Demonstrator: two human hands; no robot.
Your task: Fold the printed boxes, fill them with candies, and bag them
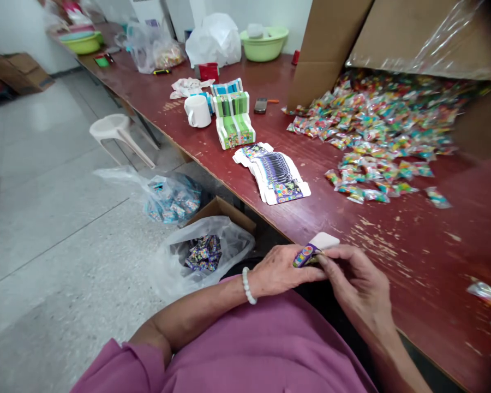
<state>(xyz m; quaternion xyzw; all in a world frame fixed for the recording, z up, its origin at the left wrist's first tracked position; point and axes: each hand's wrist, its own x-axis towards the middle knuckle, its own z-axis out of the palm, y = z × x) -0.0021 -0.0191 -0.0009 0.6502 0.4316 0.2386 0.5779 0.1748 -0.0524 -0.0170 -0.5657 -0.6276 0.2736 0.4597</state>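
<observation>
Close to my body, over the table's front edge, my left hand [284,271] and my right hand [358,278] are both closed on a small purple printed carton [305,254]. A white flap of it sticks up and away from me. The fingers of my left hand wrap the carton's near side, while my right thumb and forefinger pinch its right end. Beyond my hands, a fanned row of flat purple cartons [276,172] lies on the red table [311,218]. To their right spreads a heap of clear-wrapped colourful candies [376,131].
Bundled green cartons [235,128], a white mug [198,111] and a dark phone-like device [261,106] stand farther back. A cardboard box [323,49] lies tipped behind the candies. On the floor are a bag of purple packets [229,240], a bag of blue packets [174,199] and a white stool [110,125].
</observation>
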